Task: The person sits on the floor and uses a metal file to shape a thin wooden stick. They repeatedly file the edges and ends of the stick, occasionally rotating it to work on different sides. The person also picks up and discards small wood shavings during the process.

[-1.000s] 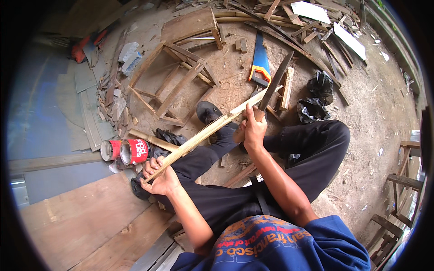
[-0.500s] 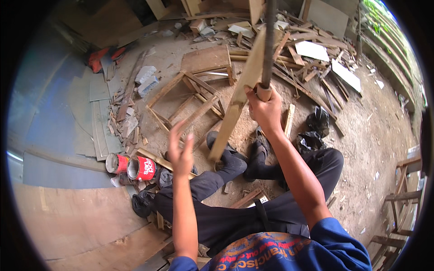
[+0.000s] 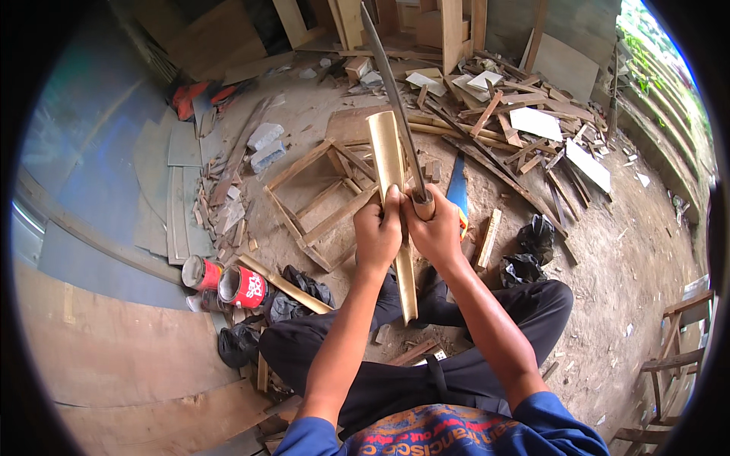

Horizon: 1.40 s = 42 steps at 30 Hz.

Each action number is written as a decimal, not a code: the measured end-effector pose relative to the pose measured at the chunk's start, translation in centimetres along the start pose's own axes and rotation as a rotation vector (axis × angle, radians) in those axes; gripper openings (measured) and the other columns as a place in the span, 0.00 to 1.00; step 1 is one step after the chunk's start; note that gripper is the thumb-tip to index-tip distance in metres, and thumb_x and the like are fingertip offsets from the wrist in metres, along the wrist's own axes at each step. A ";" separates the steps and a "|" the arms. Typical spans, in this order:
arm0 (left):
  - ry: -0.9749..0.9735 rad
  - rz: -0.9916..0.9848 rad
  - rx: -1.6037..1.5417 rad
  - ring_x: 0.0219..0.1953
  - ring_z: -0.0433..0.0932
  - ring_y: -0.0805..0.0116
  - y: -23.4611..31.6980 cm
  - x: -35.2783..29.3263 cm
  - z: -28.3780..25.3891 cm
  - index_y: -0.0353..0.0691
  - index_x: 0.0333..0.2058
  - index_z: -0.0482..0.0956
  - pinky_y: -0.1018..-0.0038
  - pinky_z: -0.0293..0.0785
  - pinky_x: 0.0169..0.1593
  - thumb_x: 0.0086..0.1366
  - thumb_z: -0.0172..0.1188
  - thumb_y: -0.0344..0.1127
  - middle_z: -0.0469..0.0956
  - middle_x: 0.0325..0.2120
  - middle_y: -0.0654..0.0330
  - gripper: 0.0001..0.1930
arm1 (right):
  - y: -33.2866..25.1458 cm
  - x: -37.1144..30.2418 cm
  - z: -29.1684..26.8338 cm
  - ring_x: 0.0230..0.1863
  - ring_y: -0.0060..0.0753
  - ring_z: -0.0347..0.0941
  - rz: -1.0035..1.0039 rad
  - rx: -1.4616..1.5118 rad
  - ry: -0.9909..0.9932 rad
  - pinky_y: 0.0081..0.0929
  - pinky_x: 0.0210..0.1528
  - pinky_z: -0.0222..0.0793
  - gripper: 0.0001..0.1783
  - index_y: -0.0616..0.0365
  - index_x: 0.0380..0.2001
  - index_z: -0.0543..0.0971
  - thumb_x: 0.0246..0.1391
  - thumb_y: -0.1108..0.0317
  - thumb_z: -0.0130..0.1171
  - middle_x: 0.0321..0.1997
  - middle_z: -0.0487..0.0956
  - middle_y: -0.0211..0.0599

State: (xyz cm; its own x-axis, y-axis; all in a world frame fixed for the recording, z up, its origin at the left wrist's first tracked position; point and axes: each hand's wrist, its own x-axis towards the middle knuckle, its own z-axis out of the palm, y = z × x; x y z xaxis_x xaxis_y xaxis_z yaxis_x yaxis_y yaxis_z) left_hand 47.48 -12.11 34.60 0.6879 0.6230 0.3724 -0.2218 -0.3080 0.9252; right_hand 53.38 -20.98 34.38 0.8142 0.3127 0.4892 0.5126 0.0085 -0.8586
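Observation:
A split length of bamboo (image 3: 386, 148) stands nearly upright in front of me, its hollow side facing me. Wrapped round it below the middle is my left hand (image 3: 378, 239), closed, thumb pressed against the inside. My right hand (image 3: 436, 239) is closed on the wooden handle of a long-bladed machete (image 3: 395, 95), whose blade points up and leans left, just right of the bamboo. Both hands are side by side, nearly touching. The bamboo's lower end hangs between my legs. Whether my right fingers also touch the bamboo is hidden.
Beyond my hands lie a blue-bladed handsaw (image 3: 457, 182) and a wooden frame (image 3: 308, 209). Red cans (image 3: 245, 286) and another bamboo strip (image 3: 283, 284) are at left. Black plastic bags (image 3: 537, 239) sit at right, with scrap wood (image 3: 525, 114) heaped behind.
My left hand, open and free before, has moved in and taken hold of the bamboo. The bamboo has turned more upright, hollow side toward me. The machete now tilts left.

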 end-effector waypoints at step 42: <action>0.215 0.033 -0.202 0.18 0.73 0.74 -1.7 3.1 -2.4 0.36 0.33 0.66 0.78 0.73 0.23 0.76 0.45 0.42 0.74 0.21 0.59 0.16 | 0.9 -5.4 -2.0 0.19 0.13 0.67 0.399 0.397 -0.100 0.16 0.23 0.64 0.10 0.61 0.28 0.77 0.63 0.69 0.60 0.28 0.83 0.37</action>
State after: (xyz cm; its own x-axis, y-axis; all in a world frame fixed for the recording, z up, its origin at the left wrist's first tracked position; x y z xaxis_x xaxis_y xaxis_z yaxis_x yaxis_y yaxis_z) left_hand 48.32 -7.89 34.33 0.5207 0.7596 0.3898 -0.3897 -0.1947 0.9001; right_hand 49.94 -24.54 31.27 0.8842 0.4526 0.1153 0.0138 0.2214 -0.9751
